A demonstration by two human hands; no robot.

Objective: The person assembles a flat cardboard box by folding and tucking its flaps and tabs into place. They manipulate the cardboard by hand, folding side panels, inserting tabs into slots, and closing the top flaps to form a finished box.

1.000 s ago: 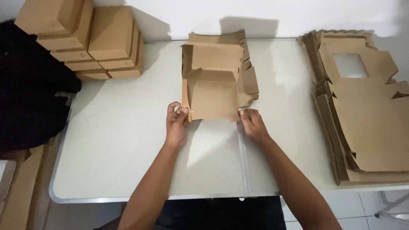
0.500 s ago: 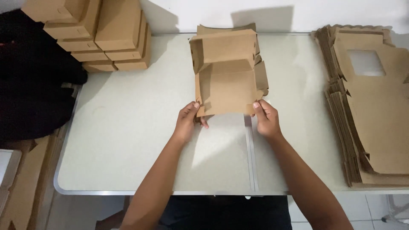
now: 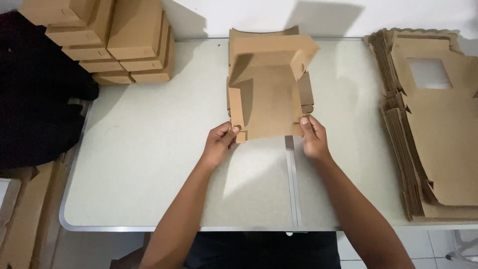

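Far left: a black cloth [image 3: 35, 94] heaped off the table's edge. Beside it, on the back left corner of the table [image 3: 149, 164], one pile of made-up brown boxes [image 3: 107, 40], about six or seven showing, stacked in layers; exact count hard to tell.

In the middle: one half-made cardboard box [image 3: 269, 94], brown, lying on the table with its long side running from near to far. Open side facing up. Back flap standing up and leaning toward the near side; side walls partly raised.

At its near left corner: left hand [image 3: 219, 144], fingers curled, thumb and fingertips pinching the small corner flap. At its near right corner: right hand [image 3: 312, 137], thumb and fingers closed on the box's near edge. Two hands, two bare arms, one on each side of the box. A thin grey strip [image 3: 293, 184] running down the table between the arms.

Far right: one tall stack of flat box sheets [image 3: 433, 129], too many to count, top sheet with one square window cut in it.
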